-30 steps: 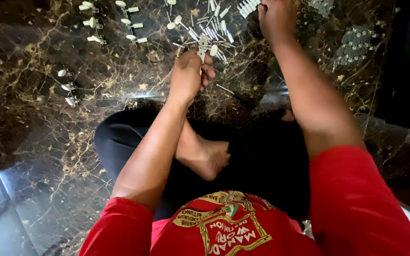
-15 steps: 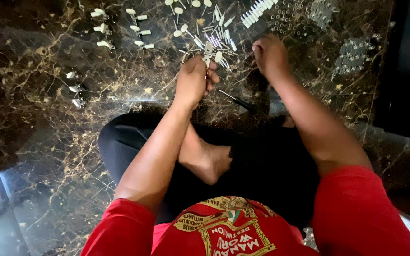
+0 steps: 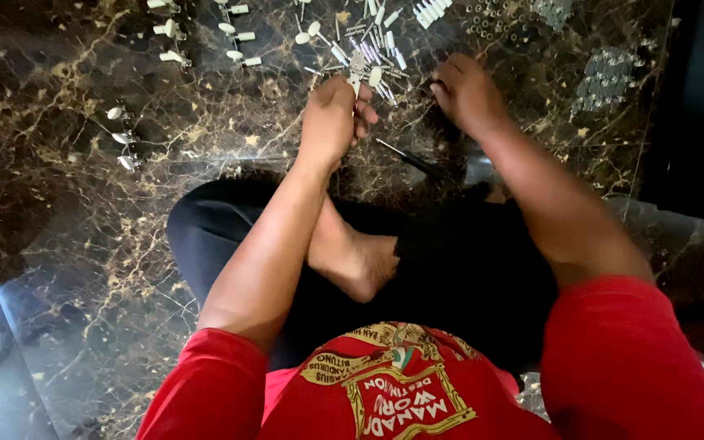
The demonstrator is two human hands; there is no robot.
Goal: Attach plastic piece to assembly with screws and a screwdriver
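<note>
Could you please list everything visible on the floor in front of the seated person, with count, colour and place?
Small parts pile: many, white and silvery, just beyond the left hand.
Row of white pieces: several, top centre.
Paired white pieces: about six, top left.
Silvery pieces: three, far left.
Clear small parts: many, top right.
Thin dark tool: one, between the hands.
Marble floor: dark brown, gold-veined.
Left hand: closed on a small part.
Right hand: fingers curled; contents hidden.

Dark marble floor (image 3: 83, 244), scattered white pieces (image 3: 368, 49), screwdriver (image 3: 409, 159)
</note>
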